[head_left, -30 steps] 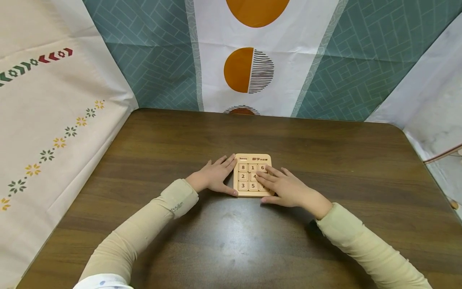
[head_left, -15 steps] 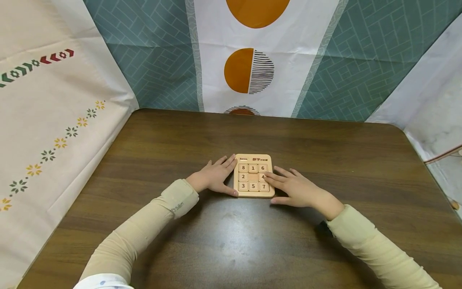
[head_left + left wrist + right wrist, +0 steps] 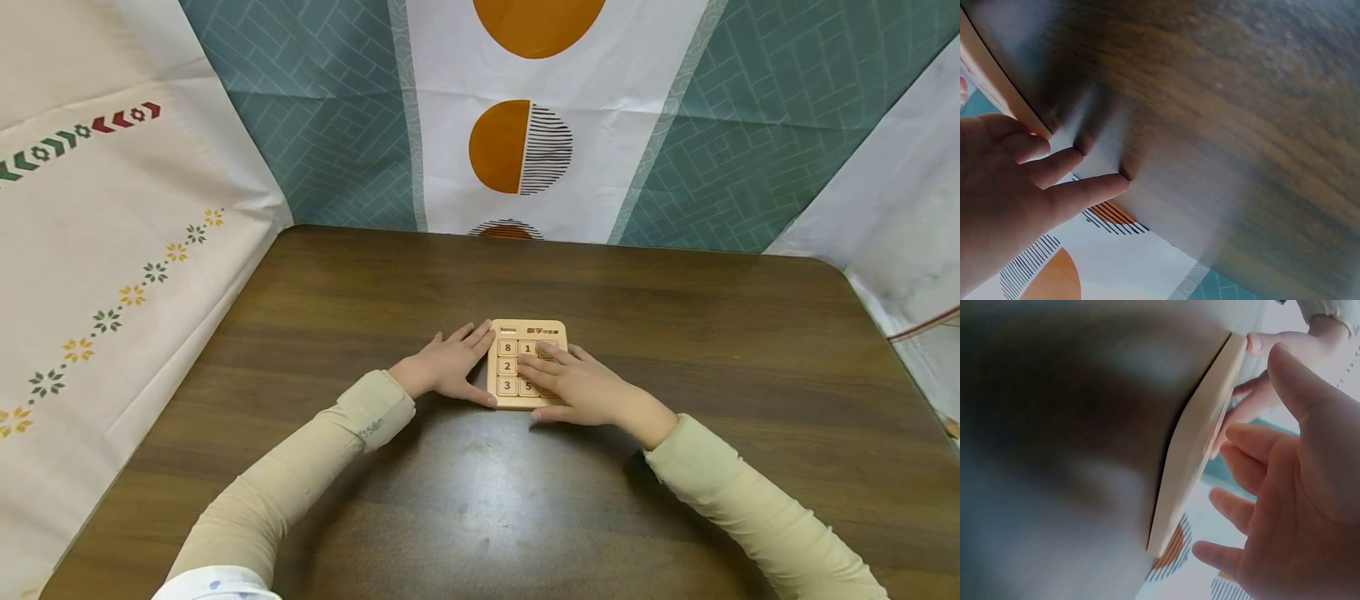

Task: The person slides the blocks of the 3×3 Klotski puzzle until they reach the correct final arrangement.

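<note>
left hand [image 3: 452, 367]: spread wide, touching the left edge of the board [image 3: 517, 326] with thumb and fingertips
right hand [image 3: 588, 390]: loosely straight, reaching over the right side of the board; cannot tell whether pressing the tiles [image 3: 507, 367] beneath
board: lying flat between both hands
tiles: readable as 8, 1, 2, 3, 5; otherwise covered
table [image 3: 337, 292]: dark wood, under the board

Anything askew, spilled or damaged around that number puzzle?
Nothing stands out: the number puzzle lies flat on the table, with no visible spill or damage. The right hand hides part of it, so I can't check there.
</note>
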Available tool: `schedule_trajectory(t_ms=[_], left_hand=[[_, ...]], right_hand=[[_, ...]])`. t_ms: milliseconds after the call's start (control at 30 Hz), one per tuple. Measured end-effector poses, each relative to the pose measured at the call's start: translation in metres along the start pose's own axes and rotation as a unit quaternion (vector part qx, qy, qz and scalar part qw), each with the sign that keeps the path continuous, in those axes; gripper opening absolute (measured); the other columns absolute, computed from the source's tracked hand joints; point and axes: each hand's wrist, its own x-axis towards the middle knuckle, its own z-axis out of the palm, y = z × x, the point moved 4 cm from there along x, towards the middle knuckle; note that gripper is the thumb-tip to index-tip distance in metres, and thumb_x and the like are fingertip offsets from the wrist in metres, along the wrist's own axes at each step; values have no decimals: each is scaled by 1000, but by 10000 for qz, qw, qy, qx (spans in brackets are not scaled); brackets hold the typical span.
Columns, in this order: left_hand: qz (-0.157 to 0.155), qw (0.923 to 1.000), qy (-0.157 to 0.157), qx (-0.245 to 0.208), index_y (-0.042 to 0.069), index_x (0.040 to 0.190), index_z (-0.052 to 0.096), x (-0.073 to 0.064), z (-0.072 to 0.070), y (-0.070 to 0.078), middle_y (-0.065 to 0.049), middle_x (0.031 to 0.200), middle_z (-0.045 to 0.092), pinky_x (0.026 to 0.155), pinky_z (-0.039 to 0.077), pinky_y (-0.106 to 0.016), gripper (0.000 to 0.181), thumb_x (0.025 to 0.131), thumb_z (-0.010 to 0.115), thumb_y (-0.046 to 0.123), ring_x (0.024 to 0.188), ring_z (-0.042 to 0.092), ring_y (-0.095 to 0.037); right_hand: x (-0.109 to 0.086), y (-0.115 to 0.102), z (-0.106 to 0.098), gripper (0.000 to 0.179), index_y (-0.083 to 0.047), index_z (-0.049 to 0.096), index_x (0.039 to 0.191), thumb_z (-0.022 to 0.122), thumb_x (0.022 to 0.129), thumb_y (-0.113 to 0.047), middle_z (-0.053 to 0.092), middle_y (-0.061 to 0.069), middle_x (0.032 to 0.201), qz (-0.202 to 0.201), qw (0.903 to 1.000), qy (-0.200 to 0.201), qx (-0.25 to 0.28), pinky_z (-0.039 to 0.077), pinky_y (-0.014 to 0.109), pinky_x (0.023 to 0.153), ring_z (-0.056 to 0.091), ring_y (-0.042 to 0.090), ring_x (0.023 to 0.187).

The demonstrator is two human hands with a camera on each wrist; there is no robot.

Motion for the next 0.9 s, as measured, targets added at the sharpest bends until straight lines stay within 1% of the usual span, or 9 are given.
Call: schedule_trajectory(t_ms=[133,300,667,900], left_hand=[[16,10000,-19,20,11,147,3,0,0,0,-3,152,-7,100,19,-59,109,72,53,72,138,4,-27],[22,10000,-37,8,10,147,3,-1,0,1,-4,152,-7,100,19,-60,109,72,53,71,138,4,-28],[29,10000,-26,29,10,147,3,1,-1,2,-4,152,-7,100,19,-59,109,72,53,72,138,4,-27],[-5,10000,-66,55,11,147,2,1,0,1,-4,152,-8,100,19,-59,110,72,52,72,138,3,-27]], right_hand=[[9,-6,2,70,-11,36,141,52,86,-52,31,3,146,-45,9999,-126,-61,18,58,101,19,30,135],[12,-8,4,71,-12,34,142,50,87,-53,29,3,146,15,9995,-254,-182,17,58,102,18,29,136],[6,-4,0,69,-11,37,141,53,87,-51,31,3,146,20,9998,-181,-50,19,59,100,19,29,135],[7,-4,1,70,-11,36,141,52,87,-52,31,3,146,-51,9998,-131,-114,19,58,101,19,28,135]])
